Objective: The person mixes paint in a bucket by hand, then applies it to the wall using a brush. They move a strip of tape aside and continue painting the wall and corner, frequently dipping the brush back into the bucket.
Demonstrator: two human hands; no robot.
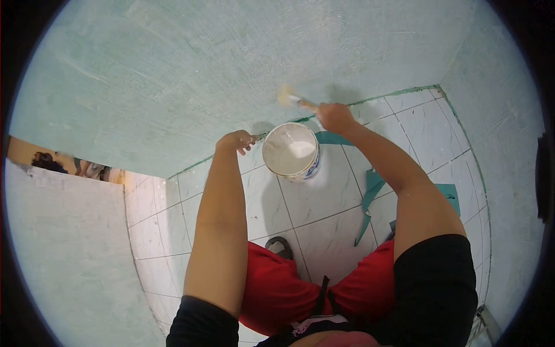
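Note:
My right hand (336, 118) is closed round the handle of a paintbrush (305, 104), whose pale bristles are against or very near the light green wall (202, 69). Left of the bucket, my left hand (237, 140) has its fingers bent near the rim, by what looks like a thin wire handle; whether it grips it is unclear. The white bucket (291, 151) stands upright on the tiled floor close to the wall, with white paint inside.
Torn green strips (373, 188) and a green piece (448, 196) lie on the tiles (324, 220). A side wall (509, 144) rises at the right, and another wall (63, 243) at the left. An opening (69, 165) at the far left shows blurred items.

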